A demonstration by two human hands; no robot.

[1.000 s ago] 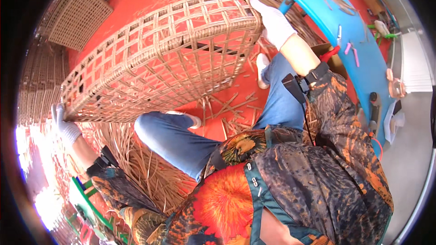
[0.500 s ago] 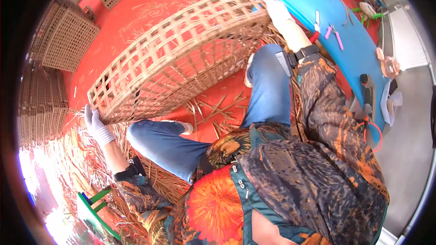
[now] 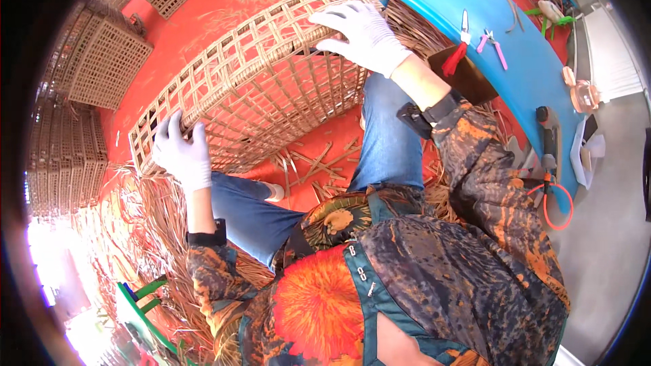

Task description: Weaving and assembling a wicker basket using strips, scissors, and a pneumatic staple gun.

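A large brown woven basket (image 3: pixel 241 76), rectangular with an open lattice, stands tilted on its side in front of my knees. My left hand (image 3: pixel 183 154), in a whitish glove, grips its left end, with the fingertips over the edge strands. Over the basket's right part is my gloved right hand (image 3: pixel 366 37). Its fingers are stretched out with the thumb apart, and the fingertips reach the upper edge band. Whether they press on the weave cannot be made out.
To the right is a blue table (image 3: pixel 522 74) bearing red-handled scissors (image 3: pixel 458 51), pink-handled pliers (image 3: pixel 493 47) and loose strips. Stacked woven baskets (image 3: pixel 108 61) stand at the left. Cut strips (image 3: pixel 315 166) litter the red floor. A green-edged stool (image 3: pixel 146 318) is at lower left.
My right hand has left the basket's far right end and moved left onto its upper side. My left hand has shifted up and right along the left end. The basket has shifted slightly left.
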